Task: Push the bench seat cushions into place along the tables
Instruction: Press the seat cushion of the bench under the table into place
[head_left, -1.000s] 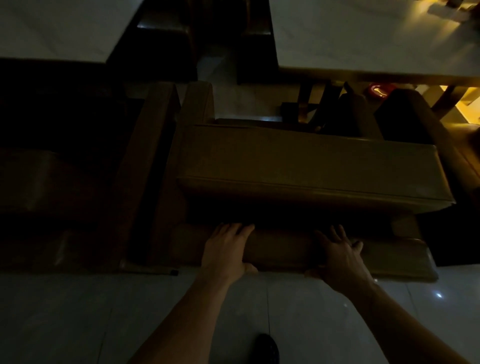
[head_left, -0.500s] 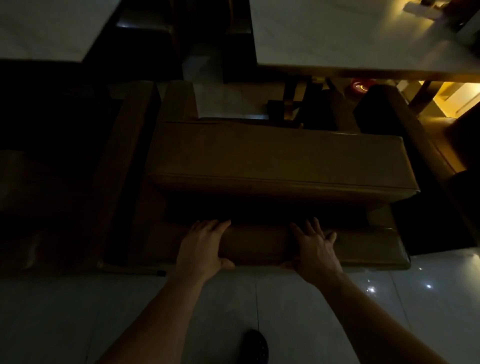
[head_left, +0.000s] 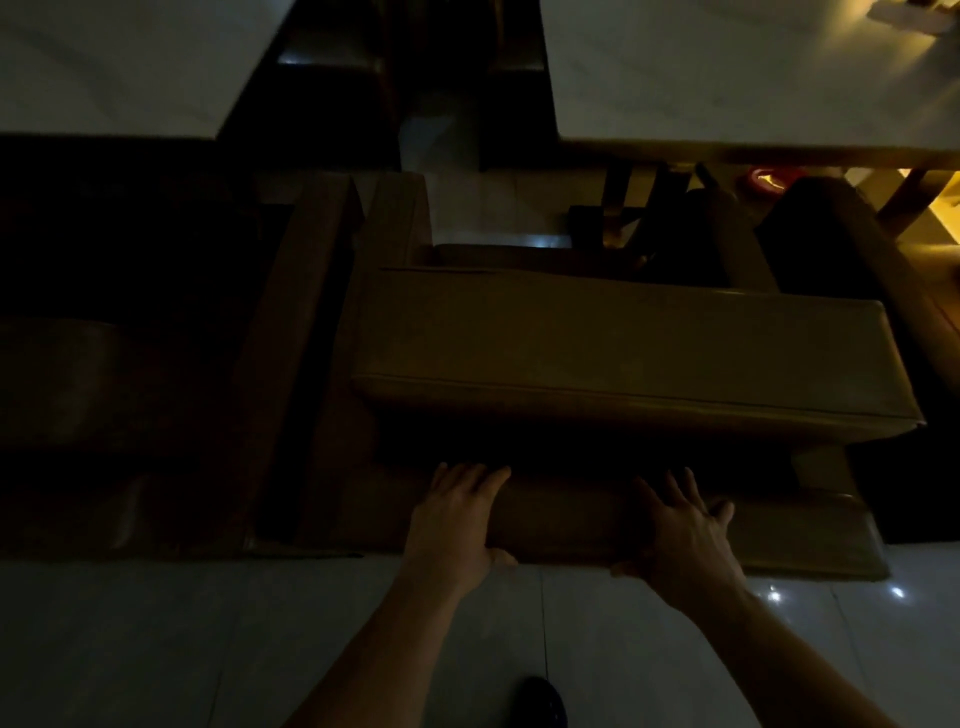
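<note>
Long tan bench seat cushion (head_left: 623, 358) lies level, overhanging the lower bench edge (head_left: 571, 525)

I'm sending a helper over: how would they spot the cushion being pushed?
Start at the pale table at upper right. Nearest the tiled floor lies the low brown cushion. Unlike the thicker cushion above it, both hands, left and right, rest on it.

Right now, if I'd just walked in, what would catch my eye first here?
Probably the two bare hands: the left hand and right hand rest side by side on the low front cushion at the floor's edge. Just beyond them sits a long tan seat cushion, with pale tabletops above and warm yellow light at far right.
</note>
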